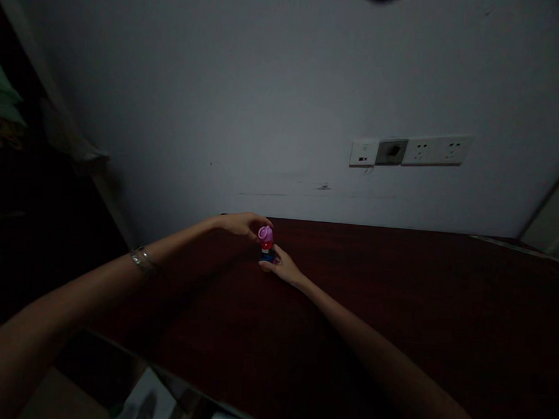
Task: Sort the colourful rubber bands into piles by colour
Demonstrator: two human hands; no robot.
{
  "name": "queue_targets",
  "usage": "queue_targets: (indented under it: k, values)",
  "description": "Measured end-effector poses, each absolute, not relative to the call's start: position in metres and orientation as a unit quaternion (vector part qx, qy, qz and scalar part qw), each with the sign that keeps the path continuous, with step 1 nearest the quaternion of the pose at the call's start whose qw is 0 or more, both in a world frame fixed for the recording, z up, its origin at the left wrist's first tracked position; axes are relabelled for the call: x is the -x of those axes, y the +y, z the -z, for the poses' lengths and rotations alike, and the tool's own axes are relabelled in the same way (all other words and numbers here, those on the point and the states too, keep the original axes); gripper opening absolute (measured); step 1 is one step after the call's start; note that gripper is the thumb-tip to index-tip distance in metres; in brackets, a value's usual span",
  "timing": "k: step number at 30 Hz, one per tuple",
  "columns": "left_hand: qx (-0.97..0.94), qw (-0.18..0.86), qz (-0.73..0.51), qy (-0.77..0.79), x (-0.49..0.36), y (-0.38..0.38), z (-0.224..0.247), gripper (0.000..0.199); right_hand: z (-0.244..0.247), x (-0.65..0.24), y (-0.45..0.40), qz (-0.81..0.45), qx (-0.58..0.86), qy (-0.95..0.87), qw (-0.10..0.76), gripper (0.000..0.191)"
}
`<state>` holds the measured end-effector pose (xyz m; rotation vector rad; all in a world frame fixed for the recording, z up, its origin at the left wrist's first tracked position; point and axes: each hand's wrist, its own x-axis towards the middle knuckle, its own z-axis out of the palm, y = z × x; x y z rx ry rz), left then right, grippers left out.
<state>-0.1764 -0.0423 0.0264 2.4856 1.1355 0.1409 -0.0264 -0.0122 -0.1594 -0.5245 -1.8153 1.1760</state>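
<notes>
A small toy figure point(265, 243) with a pink head, a red middle and a blue base stands upright on the dark red table point(238, 313), close to the wall. My right hand point(284, 267) is closed round its blue base from the right. From the left, my left hand point(246, 224) reaches to the pink head, its fingers curled behind and beside it. The tips of the left fingers are partly hidden behind the head.
The pale wall point(284, 111) rises behind the table and carries a row of sockets point(421, 152) at the right. Below the table's front edge, an open space holds a white object point(148, 398). Green cloth point(2, 92) hangs at far left.
</notes>
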Motion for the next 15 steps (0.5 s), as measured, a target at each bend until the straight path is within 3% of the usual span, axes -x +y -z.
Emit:
queue_targets:
  k: [6,15]
  values:
    - [-0.875,0.209,-0.048,0.435,0.174,-0.041,-0.025,0.036,0.161,0.028,-0.011,-0.469,0.214,-0.733,0.443,0.048]
    - [-0.860,0.204,-0.138,0.447,0.182,-0.040,-0.038,0.038,0.162,0.025,-0.010,-0.467,0.221,-0.738,0.434,0.051]
